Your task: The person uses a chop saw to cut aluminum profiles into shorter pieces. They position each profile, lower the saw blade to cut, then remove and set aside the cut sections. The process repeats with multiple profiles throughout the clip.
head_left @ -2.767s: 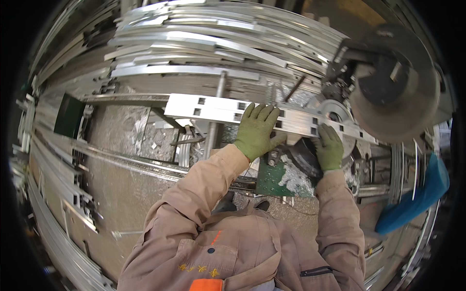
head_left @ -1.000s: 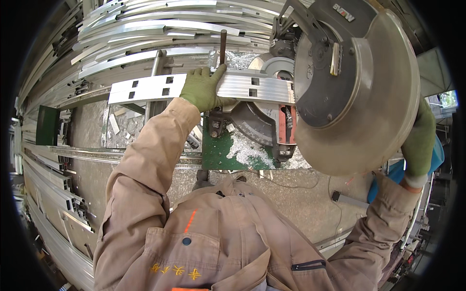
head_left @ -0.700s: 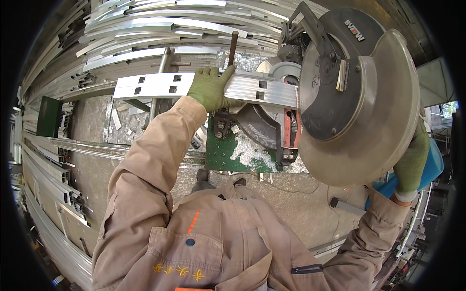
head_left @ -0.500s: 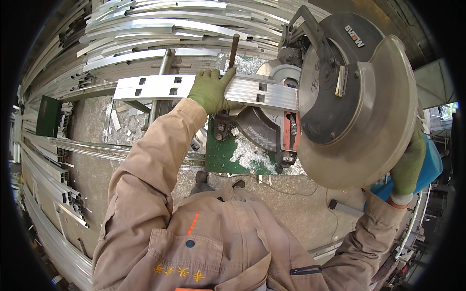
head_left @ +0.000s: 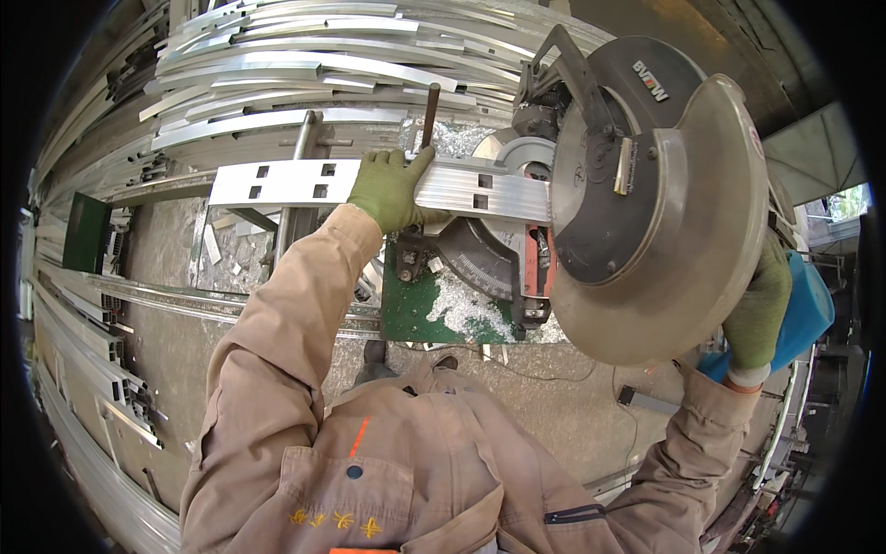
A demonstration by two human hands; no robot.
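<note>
A flat silver aluminium profile (head_left: 286, 182) with small square holes lies crosswise on the bed of a miter saw (head_left: 604, 198). My left hand (head_left: 386, 191), in a green glove, grips it around the middle, fingers over the far edge. The profile's right end meets the saw beside the blade, whose edge is mostly covered. A large cloudy, see-through guard (head_left: 683, 277) covers the saw's near right side. Behind that guard is my right hand (head_left: 762, 300), also gloved in green. Its fingers are hidden, so what it holds does not show.
Stacked aluminium lengths (head_left: 305, 46) fill the far left, with more profiles (head_left: 101, 369) along the left side. An upright rusty rod (head_left: 431, 115) stands just beyond my left hand. Metal chips (head_left: 471, 300) cover part of the green base (head_left: 406, 319). A blue container (head_left: 805, 309) sits beside my right hand.
The whole view has shifted slightly, with the saw and profile a little further left and lower. Both hands keep about the same places on the profile and behind the guard.
</note>
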